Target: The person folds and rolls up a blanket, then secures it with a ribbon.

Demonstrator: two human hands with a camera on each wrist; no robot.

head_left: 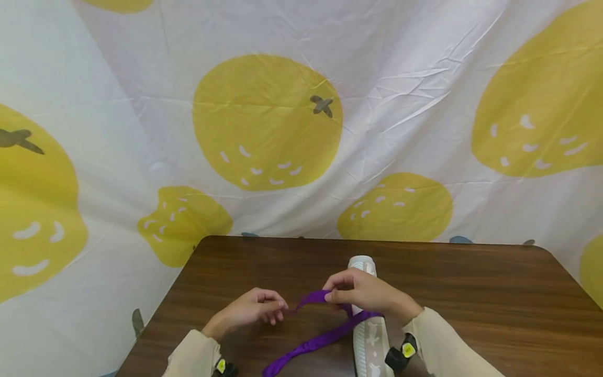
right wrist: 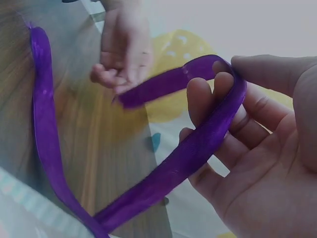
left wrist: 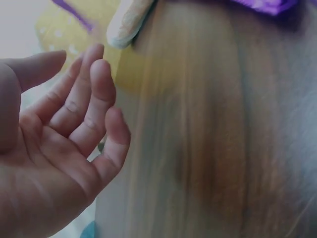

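A purple ribbon crosses a long pale object, which has ribbed white sides and a beige patterned band; its exact kind is unclear. My right hand pinches the ribbon between thumb and fingers, above that object. In the right wrist view the ribbon bends over those fingertips, and its short end points at the other hand. My left hand is just left of this end, fingers loosely bent. The left wrist view shows its palm with nothing in it. The ribbon's other tail lies toward the near left.
Beneath everything is a dark brown wooden table with rounded far corners. A white cloth printed with large yellow fruit hangs behind it and down the left side. Dark bands with yellow tags sit at both wrists.
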